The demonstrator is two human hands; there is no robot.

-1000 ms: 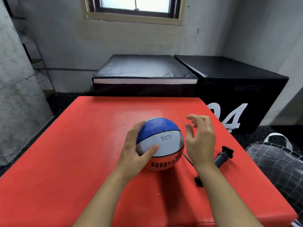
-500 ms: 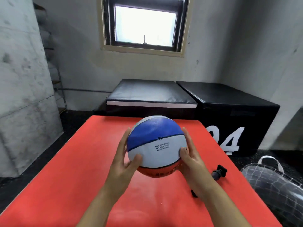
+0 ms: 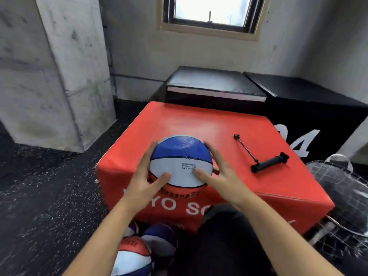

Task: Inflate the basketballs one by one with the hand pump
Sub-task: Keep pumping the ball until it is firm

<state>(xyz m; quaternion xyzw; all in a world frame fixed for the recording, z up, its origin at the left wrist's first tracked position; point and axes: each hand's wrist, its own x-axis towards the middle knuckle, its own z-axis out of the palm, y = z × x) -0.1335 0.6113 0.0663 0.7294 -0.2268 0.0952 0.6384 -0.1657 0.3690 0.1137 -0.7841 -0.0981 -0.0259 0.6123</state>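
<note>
A blue, white and orange basketball is held between both my hands above the front left edge of the red padded box. My left hand grips its left side with the thumb on the front. My right hand grips its right side, fingers spread over the white panel. The small printed text faces me. The black hand pump lies on the box to the right, its thin hose stretched toward the back.
Two more basketballs lie on the floor by my knee. A net bag sits to the right of the box. Black padded boxes stand behind it, and a concrete pillar rises at the left.
My right hand joined the left on the ball and both lifted it off the box. The ball has come toward me and to the left; the view has shifted left and down.
</note>
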